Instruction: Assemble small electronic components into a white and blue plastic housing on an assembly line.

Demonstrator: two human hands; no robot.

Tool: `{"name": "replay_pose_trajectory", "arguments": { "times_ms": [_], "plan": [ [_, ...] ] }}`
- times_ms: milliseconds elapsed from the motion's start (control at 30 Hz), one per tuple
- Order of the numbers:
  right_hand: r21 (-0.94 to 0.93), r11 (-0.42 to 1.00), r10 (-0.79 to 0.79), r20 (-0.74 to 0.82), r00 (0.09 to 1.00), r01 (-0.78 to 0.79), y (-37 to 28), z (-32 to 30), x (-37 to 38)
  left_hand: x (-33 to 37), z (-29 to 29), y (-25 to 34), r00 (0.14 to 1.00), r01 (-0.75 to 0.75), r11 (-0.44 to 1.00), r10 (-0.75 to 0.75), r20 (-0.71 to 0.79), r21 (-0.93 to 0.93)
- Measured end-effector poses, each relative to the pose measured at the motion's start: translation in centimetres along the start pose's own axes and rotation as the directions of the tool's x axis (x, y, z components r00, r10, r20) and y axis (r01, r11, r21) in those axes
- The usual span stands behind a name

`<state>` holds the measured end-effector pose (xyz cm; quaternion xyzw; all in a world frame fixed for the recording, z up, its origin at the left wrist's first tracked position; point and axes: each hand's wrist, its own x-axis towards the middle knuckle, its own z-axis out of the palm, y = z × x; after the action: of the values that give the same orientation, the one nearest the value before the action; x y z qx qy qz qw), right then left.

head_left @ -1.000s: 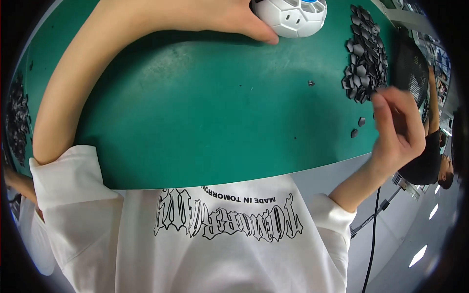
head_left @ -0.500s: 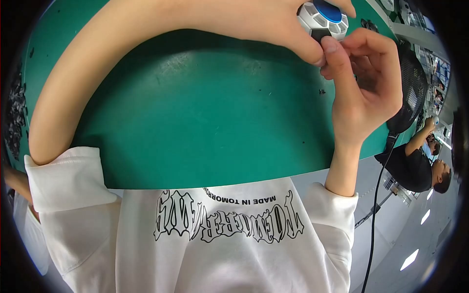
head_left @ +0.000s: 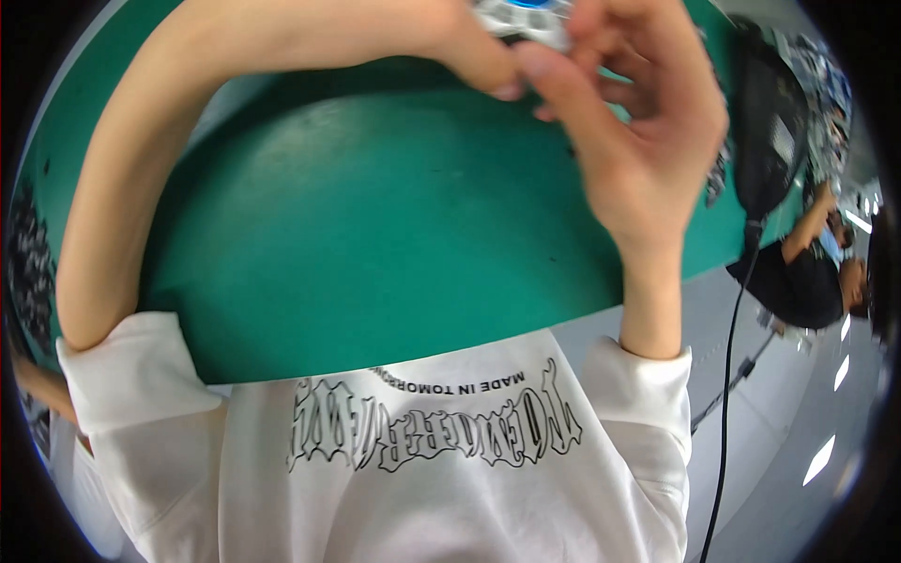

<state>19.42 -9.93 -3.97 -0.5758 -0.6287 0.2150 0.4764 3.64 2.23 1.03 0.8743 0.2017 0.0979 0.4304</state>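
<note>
While the left hand (head_left: pixel 458 39) grips a white ball (head_left: pixel 546 24) at twelve o'clock, the right hand (head_left: pixel 648 113) meets it from the one o'clock side.

The ball, cut by the upper edge, shows a blue cap (head_left: pixel 530 3) on top and a dark patch near the right thumb tip; the right fingers curl in narrow, but blur hides whether they pinch anything. The left thumb rests by the ball's seven o'clock side, close to the right thumb. Both hands are over a green table (head_left: pixel 375 225); dark pieces (head_left: pixel 717 178) lie toward two o'clock, near a black mesh bag (head_left: pixel 770 131), and another dark heap (head_left: pixel 28 267) lies at nine o'clock.
</note>
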Motion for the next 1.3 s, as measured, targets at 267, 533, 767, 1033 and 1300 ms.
{"name": "replay_pose_trajectory", "arguments": {
  "times_ms": [267,533,767,1033,1300],
  "plan": [
    [-0.298,0.953,-0.065,-0.038,0.997,0.051,0.8,-4.5,-1.6,0.8,0.8,0.1,0.997,-0.022,0.999,0.019,0.072,0.046],
    [-0.630,0.638,0.143,-0.468,0.872,-0.443,4.7,-17.8,-10.0,0.2,1.0,-0.1,0.982,-0.181,0.934,0.153,0.113,0.309],
    [-0.703,0.567,0.238,-0.359,0.902,-0.429,4.5,-17.4,-8.8,-0.6,0.9,-4.2,0.923,-0.373,0.835,0.380,0.068,0.404],
    [-0.812,0.464,0.209,-0.288,0.935,-0.354,4.5,-16.2,-8.4,-0.4,2.1,-6.6,0.903,-0.401,0.837,0.430,0.006,0.373],
    [-0.536,0.731,0.265,-0.349,0.899,-0.423,2.6,-15.6,-8.4,-0.3,2.5,-7.1,0.894,-0.403,0.819,0.449,-0.018,0.409]
  ]
}}
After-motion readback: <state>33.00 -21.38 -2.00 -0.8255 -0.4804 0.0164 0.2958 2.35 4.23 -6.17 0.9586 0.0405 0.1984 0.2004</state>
